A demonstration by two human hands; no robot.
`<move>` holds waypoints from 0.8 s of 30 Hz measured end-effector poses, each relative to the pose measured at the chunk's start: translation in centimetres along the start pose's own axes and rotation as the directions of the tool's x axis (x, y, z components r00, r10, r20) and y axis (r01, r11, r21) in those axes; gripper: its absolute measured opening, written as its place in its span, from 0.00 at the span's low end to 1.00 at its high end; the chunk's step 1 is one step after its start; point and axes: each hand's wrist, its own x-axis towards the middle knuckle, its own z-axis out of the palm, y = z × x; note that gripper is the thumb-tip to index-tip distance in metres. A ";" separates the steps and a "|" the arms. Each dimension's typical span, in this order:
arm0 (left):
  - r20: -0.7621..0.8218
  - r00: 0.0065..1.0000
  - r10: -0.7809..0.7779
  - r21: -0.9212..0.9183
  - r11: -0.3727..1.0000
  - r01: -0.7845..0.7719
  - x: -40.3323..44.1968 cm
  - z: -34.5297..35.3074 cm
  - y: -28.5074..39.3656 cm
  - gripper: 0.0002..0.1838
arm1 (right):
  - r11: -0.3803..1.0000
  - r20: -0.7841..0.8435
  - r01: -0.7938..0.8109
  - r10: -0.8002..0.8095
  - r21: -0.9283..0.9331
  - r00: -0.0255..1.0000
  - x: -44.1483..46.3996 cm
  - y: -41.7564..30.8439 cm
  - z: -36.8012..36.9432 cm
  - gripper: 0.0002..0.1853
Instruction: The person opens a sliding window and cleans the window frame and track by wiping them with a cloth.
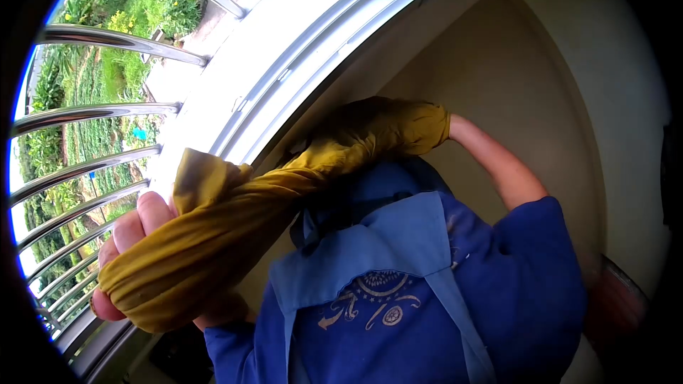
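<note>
A mustard-yellow garment or cloth (284, 185) is stretched and twisted in folds across the front of my body. At its left end, by the window bars, my left hand (135, 231) is closed, with fingers wrapped round the bunched fabric. My right forearm reaches into the far right end of the fabric, so my right hand is hidden inside it and its fingers do not show. A dark blue piece (380, 178) lies just beneath the yellow fabric, in front of my light blue apron (370, 242).
A white window frame (313, 35) with metal bars (121, 39) runs along the left, close to my left hand. Green plants and a garden lie outside. A beige wall (491, 50) stands ahead and to the right. A reddish object (615, 299) is at the lower right.
</note>
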 end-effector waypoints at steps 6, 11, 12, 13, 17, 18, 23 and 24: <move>0.011 1.000 -0.013 0.165 0.986 0.011 4.9 -2.5 -3.7 0.32 | 0.980 -0.112 0.051 -0.074 -0.191 0.991 5.7 0.0 5.2 0.21; 0.071 0.964 -0.255 0.689 0.711 0.138 10.8 -1.3 -11.6 0.20 | 0.985 -0.263 -0.133 0.101 -0.108 0.960 8.3 -4.3 4.4 0.23; 0.055 0.963 -0.265 0.782 0.610 0.123 11.8 -1.3 -13.5 0.17 | 0.975 -0.480 -0.223 0.197 0.002 0.855 8.0 -3.8 6.0 0.24; 0.101 0.960 -0.260 0.823 0.565 0.067 12.8 -0.9 -15.2 0.15 | 0.963 -0.498 -0.251 0.265 0.098 0.826 8.0 -3.3 6.5 0.23; 0.104 0.904 -0.416 0.933 0.356 0.056 15.2 -0.4 -21.7 0.11 | 0.937 -0.548 -0.349 0.302 0.019 0.780 7.3 -3.8 4.4 0.23; 0.066 0.887 -0.457 0.974 0.225 0.043 15.5 -0.4 -23.9 0.12 | 0.926 -0.558 -0.377 0.295 -0.034 0.776 6.6 -4.1 3.2 0.23; 0.033 0.854 -0.519 0.994 -0.074 -0.083 17.1 1.5 -25.2 0.16 | 0.806 -0.432 -0.546 0.419 -0.228 0.799 5.5 -5.6 -0.5 0.25; 0.032 0.854 -0.519 0.994 -0.074 -0.083 17.3 2.0 -25.2 0.16 | 0.806 -0.432 -0.546 0.419 -0.228 0.799 5.1 -5.3 -0.5 0.25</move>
